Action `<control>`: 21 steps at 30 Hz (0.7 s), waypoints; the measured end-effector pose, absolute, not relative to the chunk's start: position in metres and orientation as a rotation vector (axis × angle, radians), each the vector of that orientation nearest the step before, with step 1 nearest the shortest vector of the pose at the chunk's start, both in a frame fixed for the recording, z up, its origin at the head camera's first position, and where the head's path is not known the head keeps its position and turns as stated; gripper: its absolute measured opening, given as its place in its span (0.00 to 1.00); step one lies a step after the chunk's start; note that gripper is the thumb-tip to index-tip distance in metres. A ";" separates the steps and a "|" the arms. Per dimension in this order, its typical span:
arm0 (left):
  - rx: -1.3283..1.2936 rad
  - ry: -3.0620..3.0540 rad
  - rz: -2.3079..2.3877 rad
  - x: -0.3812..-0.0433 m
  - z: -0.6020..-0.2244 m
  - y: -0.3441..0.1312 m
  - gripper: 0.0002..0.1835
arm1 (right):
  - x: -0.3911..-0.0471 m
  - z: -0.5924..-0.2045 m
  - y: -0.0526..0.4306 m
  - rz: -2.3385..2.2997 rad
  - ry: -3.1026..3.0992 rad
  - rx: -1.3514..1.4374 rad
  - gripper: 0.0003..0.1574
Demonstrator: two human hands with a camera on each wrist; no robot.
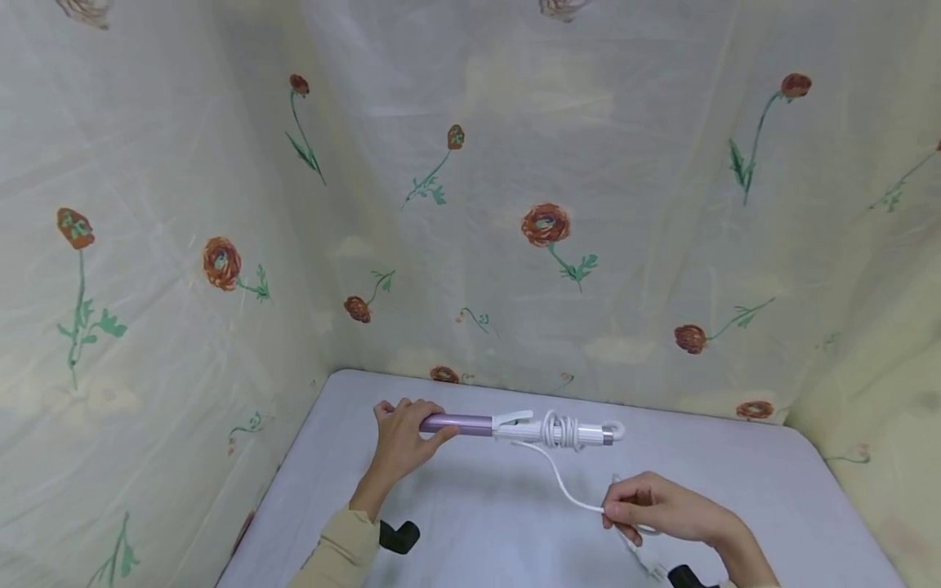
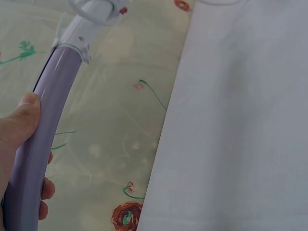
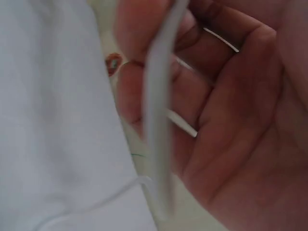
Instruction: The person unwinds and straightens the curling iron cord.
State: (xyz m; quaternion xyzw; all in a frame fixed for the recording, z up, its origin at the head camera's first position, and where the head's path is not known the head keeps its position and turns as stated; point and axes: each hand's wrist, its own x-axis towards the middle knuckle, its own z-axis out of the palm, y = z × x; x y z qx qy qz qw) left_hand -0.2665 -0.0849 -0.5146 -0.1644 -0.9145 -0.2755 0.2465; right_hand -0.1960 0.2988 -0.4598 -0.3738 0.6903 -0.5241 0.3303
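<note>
A purple-and-white curling iron (image 1: 518, 429) is held over the far part of a white worktop (image 1: 500, 543), a little left of the right hand and beyond it. Its long axis runs almost level from side to side, roughly parallel to the worktop's far edge, dipping slightly to the right. The purple barrel (image 1: 470, 425) points to the person's left; the white handle (image 1: 588, 434), with a silvery band near its end, points right. A small white lever (image 1: 513, 416) stands on the upper side where the 2 parts meet.

The left hand (image 1: 404, 437) is clamped round the purple barrel, thumb along the near side. White cord (image 1: 559, 478) winds several turns round the handle, and a loose length curves down towards the person. The right hand (image 1: 654, 506), fingers curled, pinches that length; a white plug (image 1: 653, 566) hangs just below it.

The worktop is smooth, with 2 rounded far corners and a soft shadow beneath the iron. Pale sheeting (image 1: 647, 155) printed with orange-red flowers and green stems rises on 3 sides. A beige sleeve (image 1: 334, 551) covers the left forearm, and a black object (image 1: 399, 537) sits beside that wrist.
</note>
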 end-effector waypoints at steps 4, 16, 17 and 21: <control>-0.446 -2.510 -0.763 -0.266 -0.514 -0.084 0.20 | -0.188 -0.480 0.287 -1.321 1.799 -0.953 0.14; -0.474 -2.541 -0.764 -0.268 -0.509 -0.085 0.21 | -0.185 -0.543 0.269 -1.146 1.996 -0.830 0.15; -0.479 -2.539 -0.764 -0.268 -0.509 -0.085 0.21 | -0.186 -0.546 0.269 -1.116 2.036 -0.838 0.15; -0.496 -2.536 -0.767 -0.267 -0.510 -0.085 0.20 | -0.189 -0.551 0.266 -1.056 2.178 -0.811 0.13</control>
